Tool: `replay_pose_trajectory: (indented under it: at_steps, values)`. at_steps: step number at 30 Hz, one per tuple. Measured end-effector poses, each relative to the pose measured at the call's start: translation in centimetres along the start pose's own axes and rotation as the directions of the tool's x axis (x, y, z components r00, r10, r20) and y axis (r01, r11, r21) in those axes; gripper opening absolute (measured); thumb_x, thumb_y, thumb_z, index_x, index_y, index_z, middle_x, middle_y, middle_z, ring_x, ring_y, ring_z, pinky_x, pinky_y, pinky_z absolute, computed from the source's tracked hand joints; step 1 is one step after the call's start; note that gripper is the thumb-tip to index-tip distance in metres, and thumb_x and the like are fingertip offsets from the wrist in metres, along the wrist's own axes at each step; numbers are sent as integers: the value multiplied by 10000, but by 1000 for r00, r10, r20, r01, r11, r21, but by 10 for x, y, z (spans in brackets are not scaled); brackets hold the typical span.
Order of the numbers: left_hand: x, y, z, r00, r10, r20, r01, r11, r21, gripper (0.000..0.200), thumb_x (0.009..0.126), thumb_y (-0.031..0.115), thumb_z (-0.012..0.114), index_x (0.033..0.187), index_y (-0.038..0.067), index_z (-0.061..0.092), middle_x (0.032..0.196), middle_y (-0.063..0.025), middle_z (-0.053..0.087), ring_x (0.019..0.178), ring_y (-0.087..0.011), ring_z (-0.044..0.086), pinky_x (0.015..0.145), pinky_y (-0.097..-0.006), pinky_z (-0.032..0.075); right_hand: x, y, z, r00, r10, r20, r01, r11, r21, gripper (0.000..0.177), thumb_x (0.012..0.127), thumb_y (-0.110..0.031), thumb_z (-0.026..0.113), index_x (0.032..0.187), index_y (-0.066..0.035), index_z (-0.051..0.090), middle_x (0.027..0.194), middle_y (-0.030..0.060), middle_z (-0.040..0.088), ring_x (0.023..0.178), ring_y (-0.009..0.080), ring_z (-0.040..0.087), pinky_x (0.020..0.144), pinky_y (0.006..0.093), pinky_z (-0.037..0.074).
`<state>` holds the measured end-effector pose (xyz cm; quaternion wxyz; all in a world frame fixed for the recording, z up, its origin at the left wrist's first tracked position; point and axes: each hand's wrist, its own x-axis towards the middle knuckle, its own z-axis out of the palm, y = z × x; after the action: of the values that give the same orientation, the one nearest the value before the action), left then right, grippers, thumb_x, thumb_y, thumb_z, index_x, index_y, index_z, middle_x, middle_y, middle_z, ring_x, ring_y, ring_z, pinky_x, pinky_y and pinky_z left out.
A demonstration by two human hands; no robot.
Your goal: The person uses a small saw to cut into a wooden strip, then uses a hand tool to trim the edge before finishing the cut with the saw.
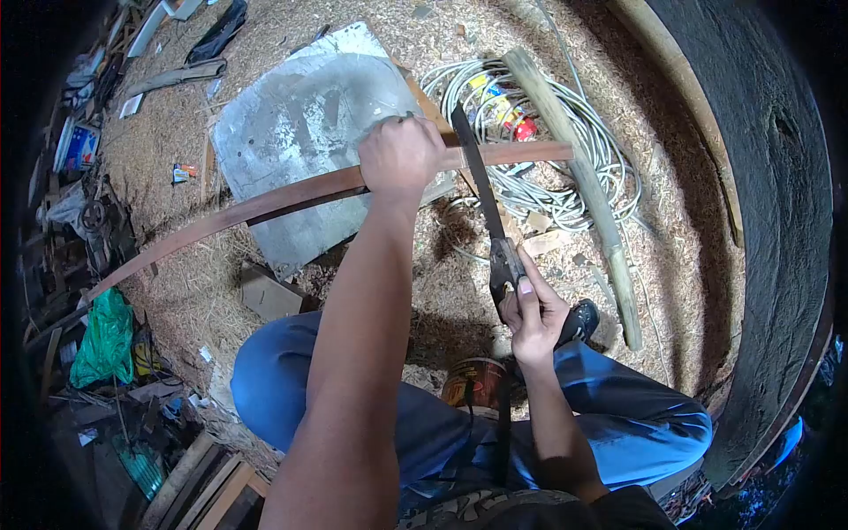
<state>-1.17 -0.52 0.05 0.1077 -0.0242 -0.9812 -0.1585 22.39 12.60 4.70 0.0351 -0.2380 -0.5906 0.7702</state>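
Observation:
My left hand [402,155] is closed over a long reddish wooden strip [283,197], gripping it near its right part. The strip runs from the lower left to the right, above a grey metal sheet [300,115]. In my right hand [534,314] is a handsaw [481,181], held by its dark handle with the thumb along it. The saw's blade crosses the strip just right of my left hand. Whether its teeth are inside a cut cannot be made out. The strip's right end reaches over a wooden pole [583,177].
A coil of pale cable [609,155] lies under the pole on sawdust-covered ground [680,265]. A large dark timber [768,221] curves along the right. At left are a green plastic bag [103,340] and scrap wood [216,495]. A round tin [473,386] stands between my legs.

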Motion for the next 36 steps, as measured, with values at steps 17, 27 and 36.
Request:
replay_pose_trajectory:
  at_steps: [17, 27, 36]
  values:
    - [0, 4, -3, 998, -28, 55, 26, 999, 41, 349, 876, 226, 566, 646, 11, 717, 710, -203, 704, 642, -371, 705, 663, -457, 579, -6, 9, -7, 1000, 10, 5, -10, 1000, 11, 399, 1052, -112, 495, 1419, 39, 526, 582, -75, 390, 491, 25, 313, 466, 222, 258]
    - [0, 0, 3, 999, -17, 33, 17, 1000, -5, 391, 889, 250, 533, 667, -15, 715, 695, -252, 680, 634, -419, 689, 661, -509, 567, -15, 12, -9, 1000, 8, 18, -6, 994, -105, 409, 1042, -96, 502, 1428, 38, 519, 645, -78, 441, 543, 16, 349, 500, 207, 275]
    - [0, 2, 0, 998, -24, 56, 25, 1000, -2, 402, 895, 245, 519, 650, -15, 704, 697, -254, 677, 624, -419, 683, 646, -504, 561, -18, 25, -19, 987, -154, 54, 162, 917, -365, 398, 1014, -74, 520, 1390, 54, 553, 923, 38, 658, 729, 60, 514, 683, 225, 447]
